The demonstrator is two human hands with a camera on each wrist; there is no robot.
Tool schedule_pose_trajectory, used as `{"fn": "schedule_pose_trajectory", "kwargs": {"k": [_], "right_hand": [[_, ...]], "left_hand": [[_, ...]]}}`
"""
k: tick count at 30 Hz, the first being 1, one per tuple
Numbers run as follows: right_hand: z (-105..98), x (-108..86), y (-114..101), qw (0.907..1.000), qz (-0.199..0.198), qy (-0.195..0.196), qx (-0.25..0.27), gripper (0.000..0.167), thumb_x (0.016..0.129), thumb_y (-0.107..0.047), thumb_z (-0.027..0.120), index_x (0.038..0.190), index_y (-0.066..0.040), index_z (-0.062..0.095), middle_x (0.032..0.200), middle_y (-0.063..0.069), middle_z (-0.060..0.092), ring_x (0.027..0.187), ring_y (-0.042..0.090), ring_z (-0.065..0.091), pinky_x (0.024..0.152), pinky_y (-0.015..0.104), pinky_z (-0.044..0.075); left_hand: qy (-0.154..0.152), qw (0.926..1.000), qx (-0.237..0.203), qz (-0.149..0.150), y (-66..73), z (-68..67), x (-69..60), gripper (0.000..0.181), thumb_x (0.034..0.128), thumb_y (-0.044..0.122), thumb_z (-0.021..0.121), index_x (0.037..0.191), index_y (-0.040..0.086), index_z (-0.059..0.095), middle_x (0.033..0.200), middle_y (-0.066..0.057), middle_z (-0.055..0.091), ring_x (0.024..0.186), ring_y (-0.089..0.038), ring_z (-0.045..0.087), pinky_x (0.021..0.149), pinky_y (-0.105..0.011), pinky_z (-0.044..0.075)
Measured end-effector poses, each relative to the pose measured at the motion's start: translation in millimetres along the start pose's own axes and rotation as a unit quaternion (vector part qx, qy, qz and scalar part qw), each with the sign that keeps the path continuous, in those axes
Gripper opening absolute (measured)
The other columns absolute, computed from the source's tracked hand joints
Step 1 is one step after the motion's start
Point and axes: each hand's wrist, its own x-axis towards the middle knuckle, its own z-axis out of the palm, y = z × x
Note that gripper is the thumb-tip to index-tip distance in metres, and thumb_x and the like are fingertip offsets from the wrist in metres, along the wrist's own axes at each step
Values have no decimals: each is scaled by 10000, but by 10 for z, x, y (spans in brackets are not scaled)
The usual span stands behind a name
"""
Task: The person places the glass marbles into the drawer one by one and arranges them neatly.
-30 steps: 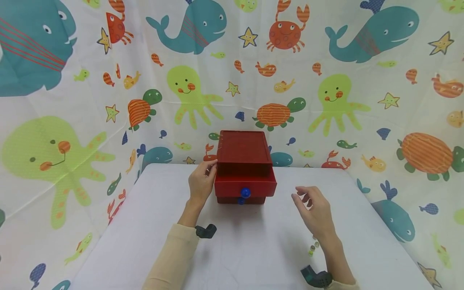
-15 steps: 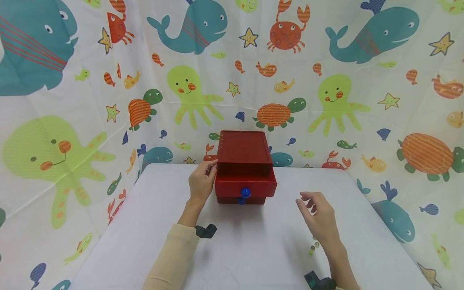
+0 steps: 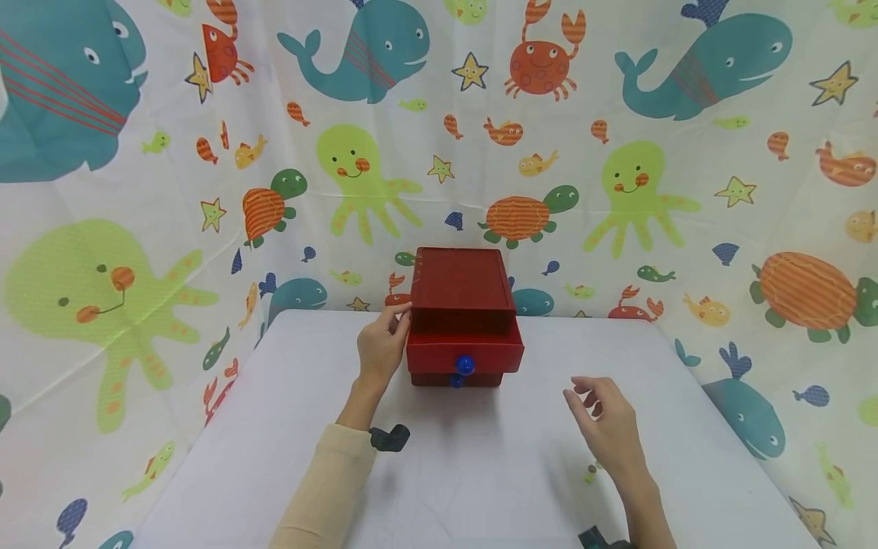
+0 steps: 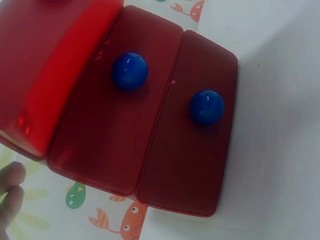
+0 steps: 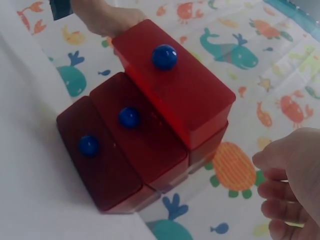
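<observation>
A red chest of drawers [image 3: 459, 278] stands at the back of the table. Its top drawer [image 3: 434, 357] is pulled out, with a blue round knob [image 3: 465, 365] on the front. In the left wrist view, the middle drawer [image 4: 107, 132] and the bottom drawer [image 4: 182, 155] are closed. My left hand [image 3: 380, 351] touches the chest's left side with its fingertips. To the right, my right hand [image 3: 609, 427] hovers above the table, fingers loosely bent and apart from the thumb, nothing visible between them. What lies inside the top drawer is hidden.
Several small greenish round pieces [image 3: 591, 473] lie on the white table [image 3: 439, 473], partly hidden by my right forearm. A curtain [image 3: 549, 160] printed with sea animals hangs right behind the chest and along both sides.
My right hand has drawn back from the chest, toward me and slightly right. My left hand and the pulled-out drawer have stayed put.
</observation>
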Motion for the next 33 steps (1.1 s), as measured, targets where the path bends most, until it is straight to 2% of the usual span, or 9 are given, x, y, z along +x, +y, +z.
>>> {"fn": "schedule_pose_trajectory", "kwargs": {"k": [7, 16, 20, 23, 28, 33], "right_hand": [[1, -69, 44, 9999, 75, -81, -82, 241, 866, -80, 761, 1097, -53, 697, 938, 43, 680, 754, 117, 539, 637, 177, 468], [7, -169, 152, 9995, -285, 136, 25, 239, 821, -5, 772, 1048, -15, 699, 893, 61, 682, 710, 126, 545, 641, 81, 390], [6, -217, 186, 9996, -249, 98, -51, 229, 824, -17, 771, 1041, -33, 701, 888, 50, 683, 708, 98, 541, 625, 97, 401], [9, -257, 210, 9997, -191, 54, -114, 222, 822, -26, 774, 1032, -40, 704, 881, 38, 681, 706, 78, 537, 613, 112, 410], [13, -326, 256, 9997, -118, 22, -219, 212, 815, -19, 777, 1014, -30, 704, 866, 39, 679, 695, 35, 524, 591, 152, 430], [5, -383, 303, 9997, -3, 18, -256, 203, 814, -18, 775, 1004, -31, 706, 856, 40, 675, 694, -3, 510, 578, 167, 441]], "left_hand": [[-125, 9998, 14, -130, 5, -11, -1, 163, 953, 125, 668, 1091, 90, 749, 537, -39, 493, 476, -24, 311, 431, -187, 237], [-136, 9996, -21, -234, 22, -18, -4, 178, 961, 137, 663, 1108, 86, 748, 567, -64, 530, 507, -74, 368, 454, -188, 270], [-42, 9998, -50, -189, 22, -9, -1, 175, 959, 122, 659, 1101, 75, 750, 761, -84, 716, 591, -127, 504, 529, -193, 419], [-32, 9998, -68, -162, 24, -5, 4, 170, 960, 115, 654, 1094, 67, 748, 915, -89, 768, 652, -159, 590, 593, -246, 519], [-52, 9999, -48, -128, 21, 0, 8, 166, 962, 110, 647, 1087, 64, 747, 883, -89, 752, 647, -178, 609, 592, -283, 542], [-25, 9999, 10, -103, 20, 9, 1, 160, 962, 115, 652, 1085, 74, 745, 935, -80, 762, 647, -168, 615, 602, -277, 552]]}}
